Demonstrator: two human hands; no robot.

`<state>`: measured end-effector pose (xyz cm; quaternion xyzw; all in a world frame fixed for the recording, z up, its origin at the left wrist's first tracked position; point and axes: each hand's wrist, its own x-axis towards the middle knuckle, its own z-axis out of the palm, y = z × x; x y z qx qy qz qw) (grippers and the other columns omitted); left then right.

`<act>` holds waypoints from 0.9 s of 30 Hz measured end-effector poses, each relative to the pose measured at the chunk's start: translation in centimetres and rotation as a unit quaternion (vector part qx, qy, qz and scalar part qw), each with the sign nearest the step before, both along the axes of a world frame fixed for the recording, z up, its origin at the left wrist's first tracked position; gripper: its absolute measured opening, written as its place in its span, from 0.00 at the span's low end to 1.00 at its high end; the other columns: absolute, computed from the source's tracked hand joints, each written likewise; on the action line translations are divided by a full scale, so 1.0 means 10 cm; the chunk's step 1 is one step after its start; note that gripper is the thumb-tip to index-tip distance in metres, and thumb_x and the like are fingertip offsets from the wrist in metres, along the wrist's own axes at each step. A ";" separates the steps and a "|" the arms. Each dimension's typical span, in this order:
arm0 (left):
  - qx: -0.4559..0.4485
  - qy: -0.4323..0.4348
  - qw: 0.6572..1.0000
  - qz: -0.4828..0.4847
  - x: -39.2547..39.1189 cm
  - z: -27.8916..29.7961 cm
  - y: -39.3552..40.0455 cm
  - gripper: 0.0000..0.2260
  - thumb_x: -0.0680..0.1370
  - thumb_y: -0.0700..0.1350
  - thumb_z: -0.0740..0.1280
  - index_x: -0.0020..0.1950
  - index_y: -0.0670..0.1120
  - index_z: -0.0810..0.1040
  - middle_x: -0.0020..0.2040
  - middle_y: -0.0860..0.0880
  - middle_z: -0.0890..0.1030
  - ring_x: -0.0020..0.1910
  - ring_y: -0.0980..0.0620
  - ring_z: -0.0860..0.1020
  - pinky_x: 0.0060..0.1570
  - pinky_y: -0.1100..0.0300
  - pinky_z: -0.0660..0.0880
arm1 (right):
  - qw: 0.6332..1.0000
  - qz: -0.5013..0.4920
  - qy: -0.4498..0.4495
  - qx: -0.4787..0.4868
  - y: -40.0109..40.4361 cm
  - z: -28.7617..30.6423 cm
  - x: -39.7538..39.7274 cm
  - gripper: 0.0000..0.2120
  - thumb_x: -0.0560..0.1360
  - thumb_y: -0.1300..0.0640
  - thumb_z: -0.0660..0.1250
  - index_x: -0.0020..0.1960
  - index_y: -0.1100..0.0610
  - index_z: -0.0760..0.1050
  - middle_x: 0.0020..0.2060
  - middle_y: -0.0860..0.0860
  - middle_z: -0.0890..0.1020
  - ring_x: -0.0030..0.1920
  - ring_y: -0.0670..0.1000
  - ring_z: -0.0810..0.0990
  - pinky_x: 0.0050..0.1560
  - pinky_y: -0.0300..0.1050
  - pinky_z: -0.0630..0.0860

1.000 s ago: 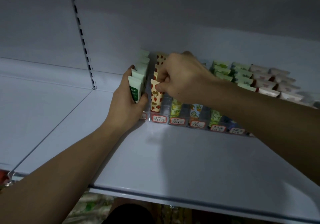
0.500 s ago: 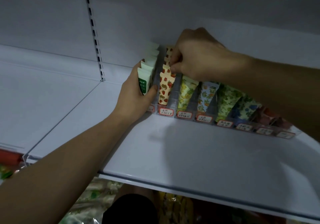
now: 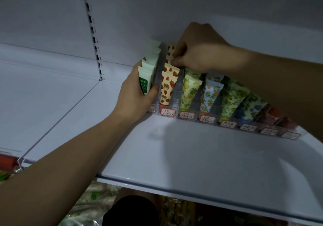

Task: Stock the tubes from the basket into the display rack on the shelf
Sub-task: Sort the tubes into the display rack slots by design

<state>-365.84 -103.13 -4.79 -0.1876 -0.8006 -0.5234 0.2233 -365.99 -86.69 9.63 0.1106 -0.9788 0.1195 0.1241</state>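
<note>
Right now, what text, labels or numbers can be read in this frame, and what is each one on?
White tube with green panel, held by the left hand: white vertical characters, too blurred to read.
Price tags along the display rack's front: handwritten dark characters inside red borders, too small and blurred to read.
Strawberry tubes, lemon tube: pictures only, no legible words.

- I'm looking at a shop: a white metal shelf (image 3: 201,155) on a slotted upright (image 3: 92,33).
- A clear display rack (image 3: 176,92) holds patterned tubes (image 3: 167,87) in lanes.
- Handwritten price labels (image 3: 168,112) front each lane.
</note>
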 end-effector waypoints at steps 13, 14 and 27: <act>0.001 -0.003 1.000 0.006 0.02 0.01 0.01 0.23 0.79 0.45 0.70 0.72 0.48 0.68 0.62 0.56 0.79 0.57 0.66 0.77 0.49 0.78 0.73 | 1.000 -0.010 0.010 0.018 0.00 -0.04 -0.05 0.15 0.73 0.52 0.77 0.56 0.58 0.81 0.49 0.52 0.83 0.47 0.51 0.82 0.49 0.43 0.79; 0.002 -0.004 1.000 0.007 0.02 0.01 0.01 0.22 0.79 0.44 0.70 0.72 0.48 0.69 0.62 0.56 0.79 0.56 0.68 0.77 0.48 0.78 0.73 | 1.000 -0.006 0.029 0.007 0.01 -0.01 -0.04 0.13 0.74 0.51 0.76 0.54 0.57 0.82 0.48 0.51 0.84 0.46 0.49 0.82 0.48 0.41 0.78; 0.003 -0.003 1.000 0.006 0.01 0.02 0.01 0.21 0.79 0.46 0.70 0.71 0.48 0.70 0.61 0.56 0.80 0.56 0.63 0.78 0.49 0.76 0.74 | 0.996 -0.017 0.074 -0.047 0.10 -0.04 -0.39 0.06 0.73 0.60 0.75 0.50 0.59 0.84 0.45 0.52 0.84 0.41 0.45 0.81 0.35 0.27 0.71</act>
